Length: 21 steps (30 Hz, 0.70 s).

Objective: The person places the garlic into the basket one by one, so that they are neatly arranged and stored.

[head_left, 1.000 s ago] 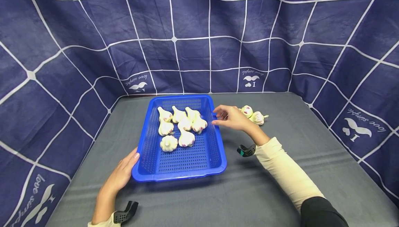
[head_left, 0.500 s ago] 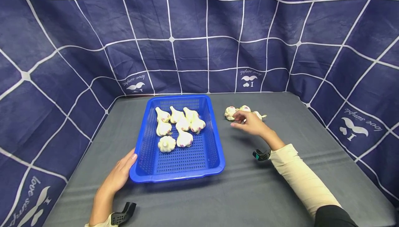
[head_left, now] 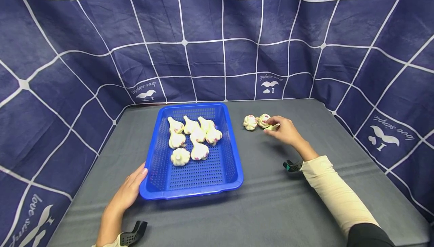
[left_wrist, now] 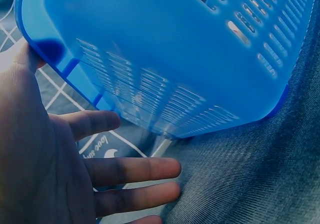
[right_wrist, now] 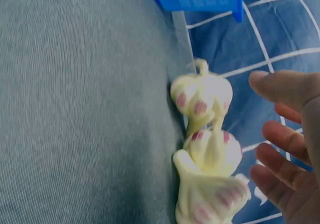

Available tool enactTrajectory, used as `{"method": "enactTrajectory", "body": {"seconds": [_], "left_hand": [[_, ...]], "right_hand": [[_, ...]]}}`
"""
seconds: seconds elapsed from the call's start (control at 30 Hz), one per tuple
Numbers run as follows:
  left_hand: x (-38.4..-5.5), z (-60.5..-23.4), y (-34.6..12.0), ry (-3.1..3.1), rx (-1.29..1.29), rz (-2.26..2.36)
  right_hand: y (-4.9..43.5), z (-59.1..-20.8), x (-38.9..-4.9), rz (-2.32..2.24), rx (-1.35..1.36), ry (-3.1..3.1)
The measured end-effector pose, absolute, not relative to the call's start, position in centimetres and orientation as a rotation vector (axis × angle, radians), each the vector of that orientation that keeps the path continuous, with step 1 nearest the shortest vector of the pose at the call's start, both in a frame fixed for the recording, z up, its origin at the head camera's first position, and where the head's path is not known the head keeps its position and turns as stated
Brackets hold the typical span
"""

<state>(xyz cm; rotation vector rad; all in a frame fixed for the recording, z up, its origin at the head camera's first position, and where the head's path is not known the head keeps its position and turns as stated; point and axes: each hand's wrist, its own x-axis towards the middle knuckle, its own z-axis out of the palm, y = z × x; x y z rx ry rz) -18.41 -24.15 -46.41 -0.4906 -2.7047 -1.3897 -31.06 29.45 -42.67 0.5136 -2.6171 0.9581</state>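
Note:
Several white garlic bulbs (head_left: 200,151) with pink marks lie in a blue perforated plastic basket (head_left: 190,193). At its near left corner my left hand (head_left: 127,191) rests its thumb on the rim; in the left wrist view the other fingers (left_wrist: 145,170) are straight and spread beside the basket wall. To the right of the basket, my right hand (head_left: 286,129) hovers with thumb and fingers apart around the nearest of three loose garlic bulbs, partly hiding it. The right wrist view shows this garlic bulb (right_wrist: 212,196) below the fingers, not gripped.
Two more garlic bulbs, one at the left (head_left: 250,122) and one in the middle (head_left: 263,120), lie beside the right hand on the grey cloth (head_left: 264,198). A dark blue curtain (head_left: 207,62) with white grid lines encloses the back and sides.
My right hand has moved right, from the basket's right rim to the loose garlic bulbs, uncovering the leftmost one. The left hand has stayed at the basket's corner.

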Motion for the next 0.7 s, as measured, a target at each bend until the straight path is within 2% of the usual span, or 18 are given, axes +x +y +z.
{"method": "enactTrajectory", "body": {"seconds": [0.33, 0.7], "left_hand": [[-18.3, -46.2, -23.9, -2.753, -0.458, -1.395], [-18.1, -46.2, -23.9, -2.736, -0.463, -1.395]], "right_hand": [[31.1, -44.0, -31.1, 0.783, 0.418, -2.602], [32.0, -44.8, -31.9, 0.697, 0.508, -2.634]]}}
